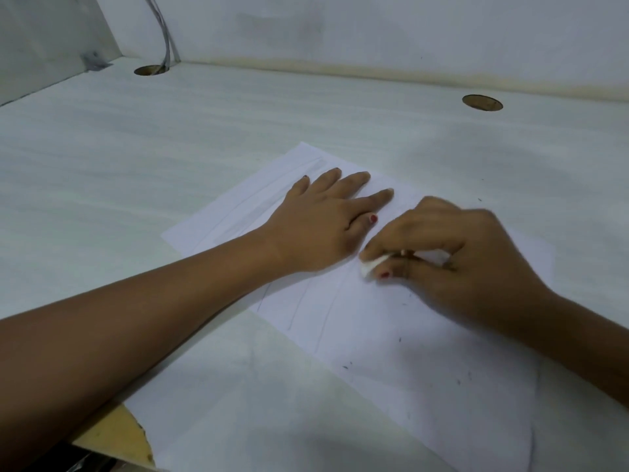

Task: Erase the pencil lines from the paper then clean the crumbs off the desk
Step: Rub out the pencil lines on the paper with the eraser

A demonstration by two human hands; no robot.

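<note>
White rectangular sheet of paper (391,335) lies skewed on the pale wood-grain table (136,148), and both hands are on it. The left hand (323,216) lies flat, its fingers (354,180) straight and spread, pressing the sheet near its far end and holding nothing. Just to the right of those fingers, the right hand (459,260) is curled, its fingers (391,240) and thumb pinching a small white eraser (369,267) whose tip touches the paper. Faint grey pencil lines (296,308) run along the sheet, past the left fingers and under the wrist. Tiny dark eraser crumbs (347,366) speckle the paper on the near side of the right fingers, with a few on the table beyond them.

Bare table stretches away left of the left fingers and beyond both hands to the white back wall (374,28). Two round cable holes (482,102) sit well off along that far edge, a grey cable (166,35) dropping into the left one. The near table edge is chipped to a yellowish core (119,434).
</note>
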